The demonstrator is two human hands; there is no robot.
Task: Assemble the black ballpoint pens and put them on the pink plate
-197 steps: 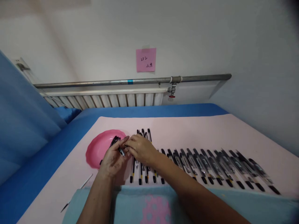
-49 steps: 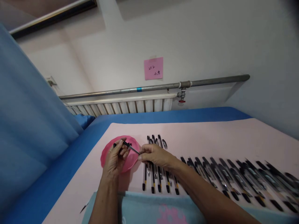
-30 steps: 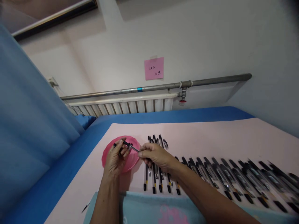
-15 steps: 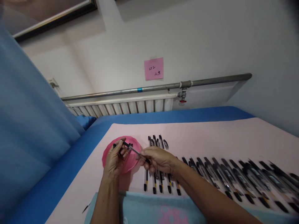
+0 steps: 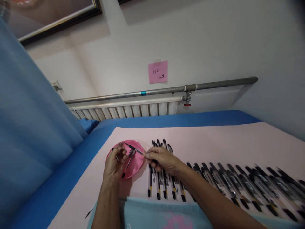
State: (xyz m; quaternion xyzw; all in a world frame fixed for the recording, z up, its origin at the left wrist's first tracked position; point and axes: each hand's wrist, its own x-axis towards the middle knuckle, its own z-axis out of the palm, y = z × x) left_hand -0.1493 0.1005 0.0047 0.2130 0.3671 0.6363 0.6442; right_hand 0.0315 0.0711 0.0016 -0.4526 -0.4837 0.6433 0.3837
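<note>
My right hand (image 5: 164,160) grips a black-and-clear pen (image 5: 135,149) near its rear end. The pen's bare tip points up and left, over the pink bowl (image 5: 141,163). Fingers curled, my left hand (image 5: 116,161) pinches a small dark pen part (image 5: 115,153) beside the bowl's left rim; its exact kind is partly hidden. A gap separates the pen tip from the left fingers. Inside the bowl lies a slim pen (image 5: 128,161) with other small clear-and-black pieces. Below my right hand, several pens (image 5: 158,187) lie side by side with loose caps (image 5: 170,148) among them.
A long row of pens and caps (image 5: 247,183) extends to the right, partly behind my right forearm. Pink sheeting (image 5: 202,143) covers the blue surface (image 5: 171,120). A light-blue cloth (image 5: 145,211) lies in front; a thin black-tipped piece (image 5: 88,213) is left of it. Behind runs a radiator (image 5: 128,111).
My hands have moved apart. The pen in my right hand has come away from the left fingers, its tip now showing. More of the bowl's contents is visible.
</note>
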